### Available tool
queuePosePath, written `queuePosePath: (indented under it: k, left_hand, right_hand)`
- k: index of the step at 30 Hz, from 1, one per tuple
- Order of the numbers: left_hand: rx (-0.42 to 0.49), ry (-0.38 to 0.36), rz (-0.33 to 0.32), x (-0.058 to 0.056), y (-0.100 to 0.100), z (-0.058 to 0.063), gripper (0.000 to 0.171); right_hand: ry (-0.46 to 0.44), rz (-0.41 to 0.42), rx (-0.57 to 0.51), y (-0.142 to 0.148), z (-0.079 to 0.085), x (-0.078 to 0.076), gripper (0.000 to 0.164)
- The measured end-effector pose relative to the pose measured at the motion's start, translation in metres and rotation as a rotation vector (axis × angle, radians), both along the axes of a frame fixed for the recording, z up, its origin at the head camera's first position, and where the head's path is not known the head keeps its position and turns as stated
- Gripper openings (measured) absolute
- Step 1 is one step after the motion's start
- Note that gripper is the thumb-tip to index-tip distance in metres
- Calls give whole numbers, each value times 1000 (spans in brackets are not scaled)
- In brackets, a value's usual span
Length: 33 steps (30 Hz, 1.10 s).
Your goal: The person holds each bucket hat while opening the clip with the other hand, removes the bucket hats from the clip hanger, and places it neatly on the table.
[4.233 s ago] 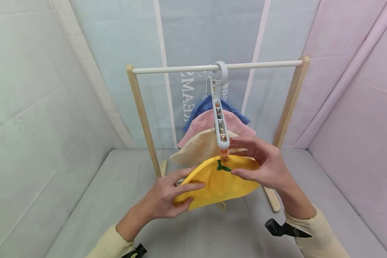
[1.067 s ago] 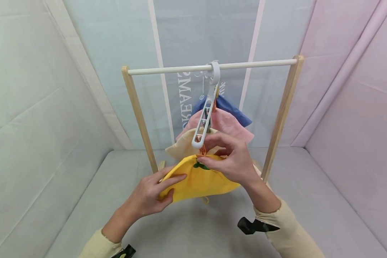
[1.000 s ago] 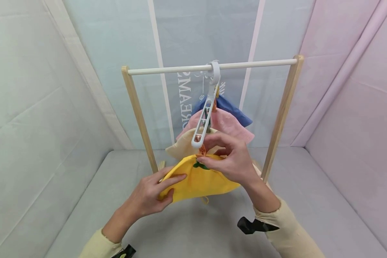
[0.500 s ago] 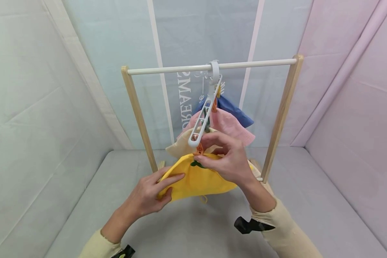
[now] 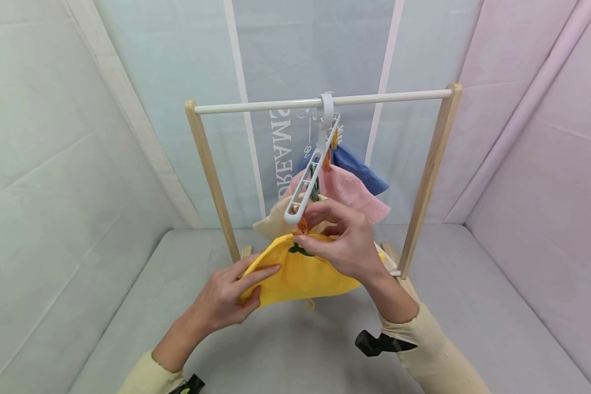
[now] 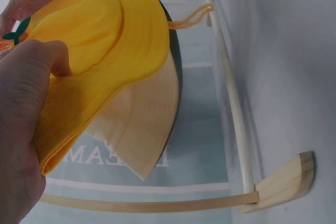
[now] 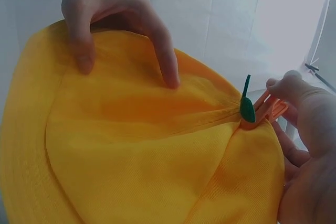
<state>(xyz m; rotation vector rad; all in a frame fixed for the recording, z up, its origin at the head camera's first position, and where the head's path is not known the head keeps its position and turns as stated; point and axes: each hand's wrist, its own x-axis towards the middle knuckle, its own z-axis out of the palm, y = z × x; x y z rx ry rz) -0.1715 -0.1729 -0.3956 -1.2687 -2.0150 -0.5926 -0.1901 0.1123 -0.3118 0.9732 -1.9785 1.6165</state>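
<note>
A floppy yellow cloth hat (image 5: 297, 279) with a green leaf tab (image 7: 248, 109) hung gathered below an orange plastic clip (image 5: 302, 225), seen over my remote feed.
The left hand (image 5: 231, 295) gripped the hat's left edge; the right hand (image 5: 347, 235) pinched the clip, with the hat just below its fingertips and a long white plastic hanger (image 5: 319, 151) above. I judged the fabric light and soft, best taken by the brim's edge and steadied near the crown.

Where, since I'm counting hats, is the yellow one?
In the head view, the yellow hat is near centre, gripped on its left by the left hand, in front of the cream hat.
</note>
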Motion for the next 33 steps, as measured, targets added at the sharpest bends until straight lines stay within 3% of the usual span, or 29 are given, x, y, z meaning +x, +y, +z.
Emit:
queuePosePath:
  k: [33]
  left_hand:
    - [3,29,11,-2,-2,-3,80]
  right_hand:
    - [-43,-49,-34,-9,-3,5,31]
